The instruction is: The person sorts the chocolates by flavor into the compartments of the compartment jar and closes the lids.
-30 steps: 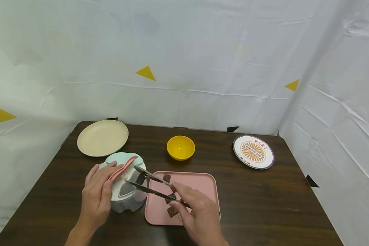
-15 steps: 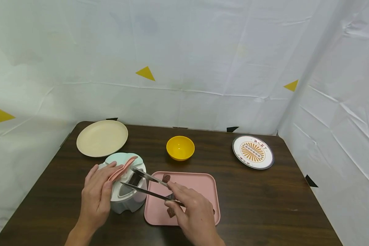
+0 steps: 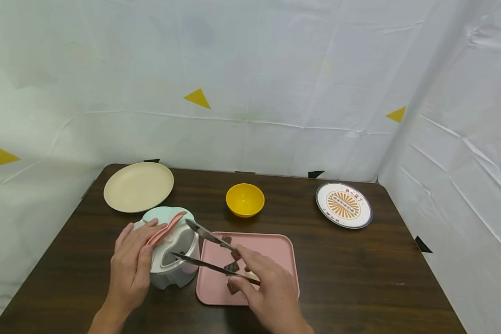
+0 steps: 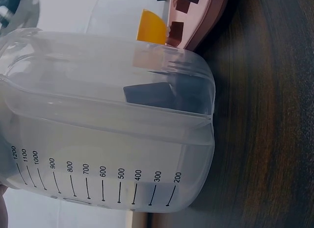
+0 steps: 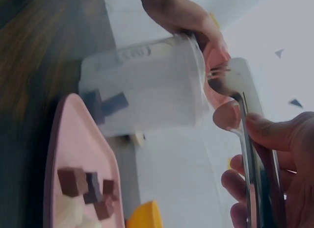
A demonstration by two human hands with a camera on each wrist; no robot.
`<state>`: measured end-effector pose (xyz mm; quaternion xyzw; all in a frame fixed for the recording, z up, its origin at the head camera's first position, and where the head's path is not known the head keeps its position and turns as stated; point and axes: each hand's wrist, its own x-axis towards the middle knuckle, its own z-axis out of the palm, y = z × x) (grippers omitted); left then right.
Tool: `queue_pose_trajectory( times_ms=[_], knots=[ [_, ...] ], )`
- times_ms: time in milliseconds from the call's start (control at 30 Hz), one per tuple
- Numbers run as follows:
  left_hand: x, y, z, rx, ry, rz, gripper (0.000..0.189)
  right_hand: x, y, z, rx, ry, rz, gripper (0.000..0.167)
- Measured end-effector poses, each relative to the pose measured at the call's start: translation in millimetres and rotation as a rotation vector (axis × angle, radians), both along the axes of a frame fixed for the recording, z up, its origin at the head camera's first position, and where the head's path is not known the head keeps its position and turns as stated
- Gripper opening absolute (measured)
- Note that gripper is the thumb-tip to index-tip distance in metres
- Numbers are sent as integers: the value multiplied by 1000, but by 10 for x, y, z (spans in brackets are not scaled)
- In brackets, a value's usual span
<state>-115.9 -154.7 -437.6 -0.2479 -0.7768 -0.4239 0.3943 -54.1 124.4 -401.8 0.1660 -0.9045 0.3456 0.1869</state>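
Note:
My left hand (image 3: 129, 264) holds up the pink flap (image 3: 167, 229) on a clear container (image 3: 173, 277) with a mint-and-white lid, baring the opening. My right hand (image 3: 271, 285) grips metal serving tongs (image 3: 210, 236), thumb on one arm, fingers on the other. The tongs' tips are spread over the opening with nothing between them; in the right wrist view one ends in a fork (image 5: 226, 83), the other in a spoon (image 5: 228, 115). Dark chocolate-like blocks (image 4: 149, 94) lie inside the container. Below the right hand, a pink tray (image 3: 275, 250) carries several brown blocks (image 3: 232, 267) and pale pieces (image 5: 68, 211).
A yellow bowl (image 3: 245, 200) stands behind the tray. At the back left is a cream plate (image 3: 138, 187), close behind the container. A white patterned plate (image 3: 344, 205) lies at the back right. White sheeting (image 3: 250, 69) walls off the dark wooden table (image 3: 359, 278).
A dark block that was between the tongs at the opening is no longer there. The tongs dipped slightly left, then spread and came back right. My left hand has stayed in place.

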Motion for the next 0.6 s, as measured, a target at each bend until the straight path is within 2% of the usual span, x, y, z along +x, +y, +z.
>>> queue_pose_trajectory(
  times_ms=[167, 300, 433, 600],
  knots=[
    [-6, 1, 3, 2, 1, -2, 33, -4, 182, -54, 8, -44, -82, 63],
    [-8, -1, 1, 5, 4, 0, 33, -22, 316, -162, 69, -114, -133, 56],
    [-2, -5, -6, 2, -3, 1, 33, -27, 415, -305, 156, -195, -140, 50],
    [2, -10, -12, 1, -10, 0, 34, -39, 476, -448, 215, -231, -119, 45]
  ],
)
